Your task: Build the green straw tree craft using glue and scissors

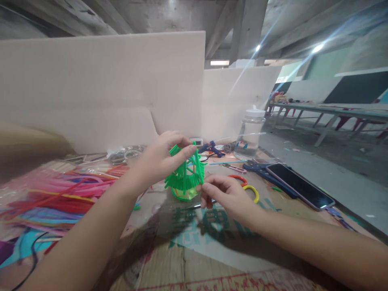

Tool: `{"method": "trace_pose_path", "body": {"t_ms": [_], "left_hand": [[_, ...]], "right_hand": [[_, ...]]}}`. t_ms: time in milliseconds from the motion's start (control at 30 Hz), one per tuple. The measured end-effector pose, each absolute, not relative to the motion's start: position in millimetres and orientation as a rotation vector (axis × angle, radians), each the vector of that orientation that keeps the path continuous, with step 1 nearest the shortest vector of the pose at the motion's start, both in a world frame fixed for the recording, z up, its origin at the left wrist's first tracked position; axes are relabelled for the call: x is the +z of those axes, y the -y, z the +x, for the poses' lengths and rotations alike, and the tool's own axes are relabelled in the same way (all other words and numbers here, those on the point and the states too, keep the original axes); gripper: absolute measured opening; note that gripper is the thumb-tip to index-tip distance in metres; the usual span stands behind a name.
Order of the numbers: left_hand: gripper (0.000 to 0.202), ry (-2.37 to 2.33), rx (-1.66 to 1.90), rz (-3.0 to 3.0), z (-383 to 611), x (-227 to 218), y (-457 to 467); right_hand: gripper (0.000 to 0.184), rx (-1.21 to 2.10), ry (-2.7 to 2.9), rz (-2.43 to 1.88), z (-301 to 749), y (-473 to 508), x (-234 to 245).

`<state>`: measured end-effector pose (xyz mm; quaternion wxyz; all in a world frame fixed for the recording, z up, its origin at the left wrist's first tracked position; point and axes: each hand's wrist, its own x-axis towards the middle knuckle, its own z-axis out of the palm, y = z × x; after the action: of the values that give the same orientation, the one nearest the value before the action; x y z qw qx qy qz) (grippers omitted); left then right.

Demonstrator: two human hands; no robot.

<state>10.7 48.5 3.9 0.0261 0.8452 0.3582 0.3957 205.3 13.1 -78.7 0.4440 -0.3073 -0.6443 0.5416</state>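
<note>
A small green craft structure, built of fuzzy pipe cleaners with a fringed skirt and a paler base, stands on the plastic-covered table in front of me. My left hand reaches over its top from the left, its thumb and fingers closed on the upper green strands. From the right, my right hand pinches the end of a green pipe cleaner at the structure's lower right edge. Scissors with red and yellow handles lie just behind my right hand, partly hidden by it.
Colourful pipe cleaners are heaped at left. Behind the structure lies a blue glue gun. A clear water bottle, dark blue pliers and a phone occupy the right side. White boards stand along the back.
</note>
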Motion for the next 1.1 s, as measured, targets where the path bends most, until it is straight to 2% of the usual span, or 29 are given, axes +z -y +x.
{"method": "trace_pose_path", "body": {"t_ms": [167, 433, 833, 1100], "left_hand": [[0.024, -1.157, 1.199, 2.562, 11.6, 2.3, -49.6], [0.018, -1.126, 1.214, 2.672, 15.2, 4.9, -44.5], [0.017, -1.123, 1.187, 2.632, 22.8, 4.9, -35.7], [0.015, -1.103, 1.228, 2.695, 27.2, 2.1, -35.4]], "right_hand": [[0.035, 1.373, 1.608, -0.754, 205.1, -17.7, -82.5], [0.024, 1.321, 1.571, -0.702, 205.6, -15.8, -74.1], [0.015, 0.901, 1.726, -0.864, 210.8, -19.1, -64.2], [0.018, 1.2, 1.656, -0.833, 208.9, -18.4, -64.4]]}}
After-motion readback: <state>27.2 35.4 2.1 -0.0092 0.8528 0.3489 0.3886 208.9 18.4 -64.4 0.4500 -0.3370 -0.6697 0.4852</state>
